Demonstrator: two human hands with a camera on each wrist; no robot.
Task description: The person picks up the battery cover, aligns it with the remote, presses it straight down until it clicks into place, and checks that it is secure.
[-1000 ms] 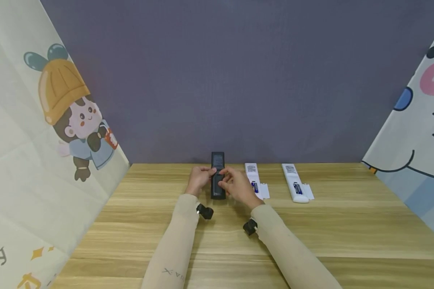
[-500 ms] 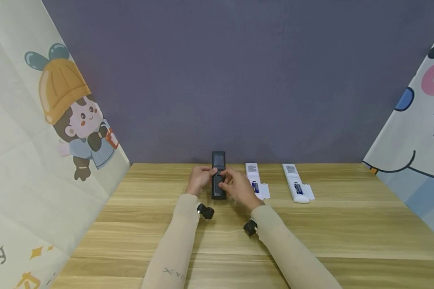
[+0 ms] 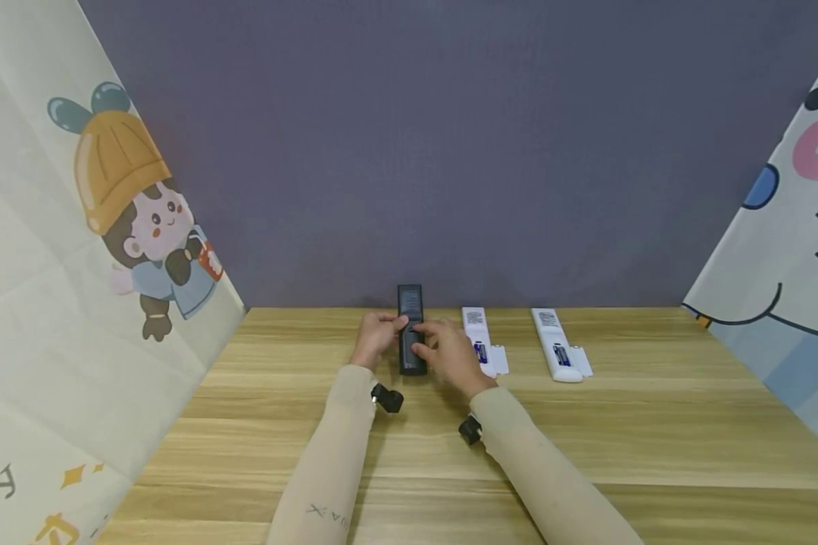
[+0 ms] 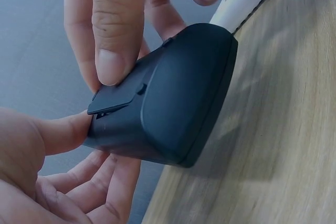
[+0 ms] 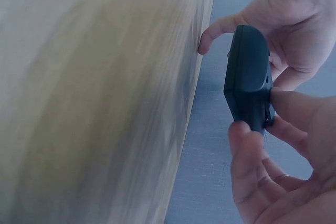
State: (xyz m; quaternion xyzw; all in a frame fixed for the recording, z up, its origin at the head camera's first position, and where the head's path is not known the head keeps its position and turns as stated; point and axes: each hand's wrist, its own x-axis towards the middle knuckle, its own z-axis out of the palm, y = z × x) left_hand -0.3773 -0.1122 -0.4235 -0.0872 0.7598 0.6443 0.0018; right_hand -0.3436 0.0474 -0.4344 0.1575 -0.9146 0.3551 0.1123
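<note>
A black remote control [image 3: 410, 300], back side up, is held a little above the table between my two hands. My left hand [image 3: 373, 338] grips its left edge, thumb at the side and fingers underneath. On the remote's back lies a battery cover [image 4: 119, 98], its edge slightly raised from the body in the left wrist view. My right hand [image 3: 452, 354] pinches this cover, with its thumb pressed flat on it and the index finger at its upper end. Another right fingertip touches the remote's side in the right wrist view. The inside of the battery compartment is hidden.
Two white remotes lie back side up to the right: a nearer remote [image 3: 475, 322] and a farther remote [image 3: 549, 325]. Both show batteries, with a loose white cover [image 3: 499, 360] and another white cover [image 3: 582, 362] beside them. A grey wall [image 3: 409, 151] borders the wooden table [image 3: 423, 484].
The black remote has shifted very slightly and its lower end has turned a touch to the right. Both hands keep their hold in almost the same places.
</note>
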